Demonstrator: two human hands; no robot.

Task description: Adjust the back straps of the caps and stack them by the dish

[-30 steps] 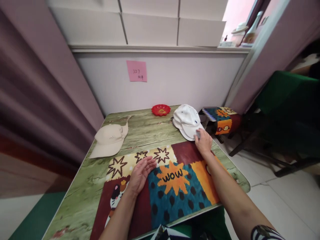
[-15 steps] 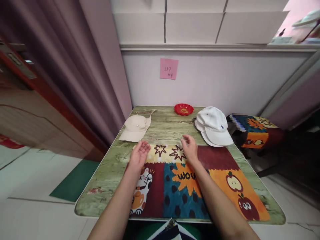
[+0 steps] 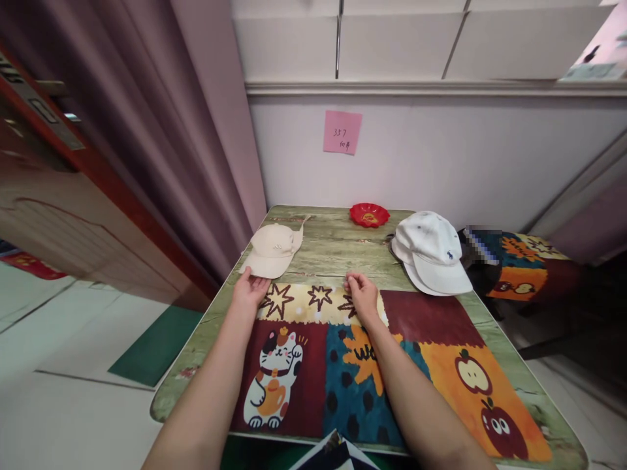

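Observation:
A beige cap [image 3: 273, 243] lies at the left of the table, its brim towards me and its strap sticking up at the back right. My left hand [image 3: 251, 287] is at the front edge of that brim, thumb over the top and fingers at the underside, partly hidden. My right hand [image 3: 361, 292] hovers over the mat's cream strip, its fingers curled in towards the thumb with nothing visible in them. Right of it sits a white cap [image 3: 428, 241] with a small dark blue emblem; a second brim layer shows beneath.
A patterned mat [image 3: 294, 418] with a cat and apples covers the near part of the wood-look table [image 3: 337, 251]. A red scalloped dish [image 3: 369, 215] stands at the back. Behind is a wall with a pink note [image 3: 342, 132]; a purple curtain [image 3: 215, 130] hangs at left.
My left hand has moved left and forward to the beige cap's brim. My right hand's fingers have curled closer together. The view has shifted slightly to the left.

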